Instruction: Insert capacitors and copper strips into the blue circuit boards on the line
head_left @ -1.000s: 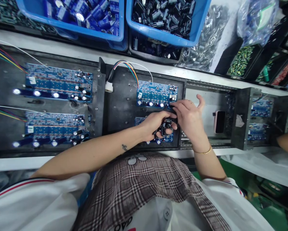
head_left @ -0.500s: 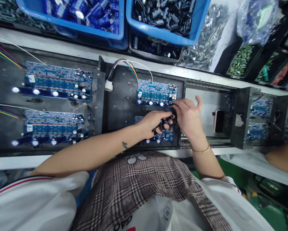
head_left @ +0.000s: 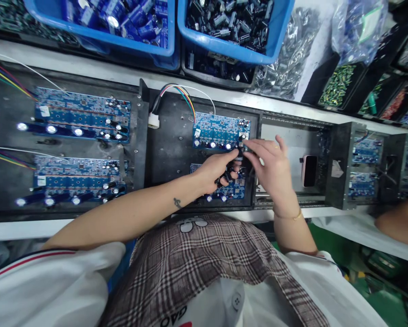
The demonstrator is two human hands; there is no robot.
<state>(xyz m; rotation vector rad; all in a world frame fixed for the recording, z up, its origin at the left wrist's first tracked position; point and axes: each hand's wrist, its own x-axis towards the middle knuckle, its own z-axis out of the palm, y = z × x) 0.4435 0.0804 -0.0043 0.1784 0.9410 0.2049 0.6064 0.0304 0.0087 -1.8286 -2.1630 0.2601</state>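
Observation:
Several black capacitors are bunched in my left hand, whose fingers curl round them. Its thumb points at the lower right corner of the upper blue circuit board. There my right hand meets it, thumb and forefinger pinched at a small dark capacitor; the fingertips partly cover it. Along that board's lower edge stand several capacitors with bright round tops. Beneath my left hand lies the lower circuit board, partly hidden. Coloured wires run from the upper board to a white connector.
Two more boards sit in the left fixture. Behind are blue bins of blue capacitors and black capacitors. A phone lies to the right of my hands. Another person's arm shows at the right edge.
My left thumb has shifted slightly up and left toward the upper board's corner. My right fingertips have moved a little down, closer to the thumb, and a dark capacitor now shows between the hands.

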